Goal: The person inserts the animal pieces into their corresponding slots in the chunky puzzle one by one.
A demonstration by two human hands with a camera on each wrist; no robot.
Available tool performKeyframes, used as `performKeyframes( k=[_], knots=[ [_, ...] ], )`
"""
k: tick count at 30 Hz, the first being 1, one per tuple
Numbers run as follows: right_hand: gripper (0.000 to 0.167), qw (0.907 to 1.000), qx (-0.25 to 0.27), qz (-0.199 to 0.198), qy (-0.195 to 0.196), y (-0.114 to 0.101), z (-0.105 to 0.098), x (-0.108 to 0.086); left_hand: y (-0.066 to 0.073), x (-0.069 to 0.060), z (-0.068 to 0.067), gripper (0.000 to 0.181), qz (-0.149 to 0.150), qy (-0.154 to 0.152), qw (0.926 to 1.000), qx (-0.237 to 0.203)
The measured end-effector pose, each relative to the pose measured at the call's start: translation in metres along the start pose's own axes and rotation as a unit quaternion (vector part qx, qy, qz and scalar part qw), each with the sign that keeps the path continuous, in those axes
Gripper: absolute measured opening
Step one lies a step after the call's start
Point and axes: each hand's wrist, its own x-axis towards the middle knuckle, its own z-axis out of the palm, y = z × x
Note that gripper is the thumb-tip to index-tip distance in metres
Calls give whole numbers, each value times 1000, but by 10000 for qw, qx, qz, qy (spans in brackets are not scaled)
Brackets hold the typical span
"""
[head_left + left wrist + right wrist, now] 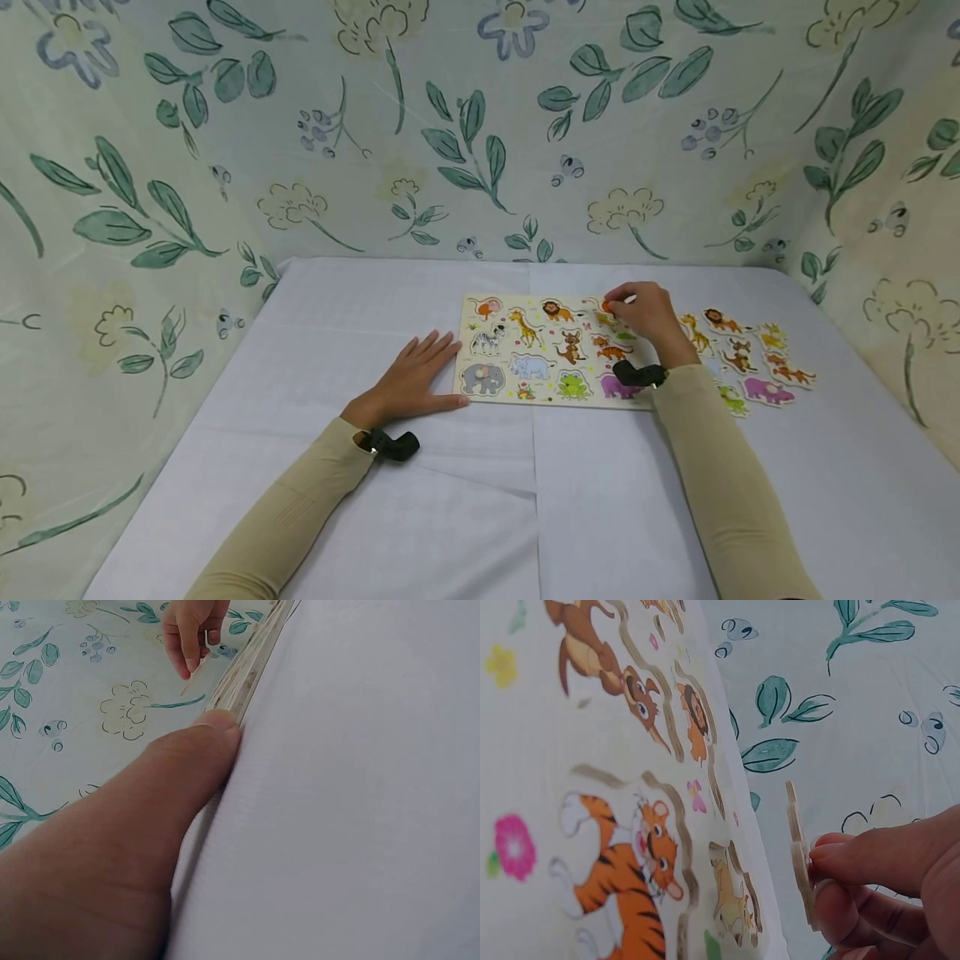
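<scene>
A wooden puzzle board with animal pictures in cut-out recesses lies on the white cloth. The left hand rests flat at its left side, fingers spread, and in the left wrist view the thumb touches the board's edge. Above the board's upper right part, the right hand pinches a thin wooden piece between thumb and fingers. That piece is seen edge-on in the right wrist view, so its picture is hidden; it is held clear of the board, beside a recess with a tan animal.
Several loose animal pieces lie right of the board, among them a lion, a giraffe, a kangaroo, a tiger, a purple hippo and a frog. A flowered cloth hangs behind the table.
</scene>
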Motion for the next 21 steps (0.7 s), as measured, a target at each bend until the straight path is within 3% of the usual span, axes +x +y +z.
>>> performKeyframes(
  k=[2, 10, 21],
  knots=[
    [21, 10000, -74, -52, 36, -2, 1, 0, 0, 0, 0, 101, 10, 12, 10000, 14],
    [18, 9996, 190, 116, -198, -62, -27, -35, -1, 2, 2, 101, 24, 24, 10000, 35],
    [17, 9992, 249, -210, -236, -71, -26, -42, 1, 0, 0, 102, -72, -44, 10000, -15]
  ],
)
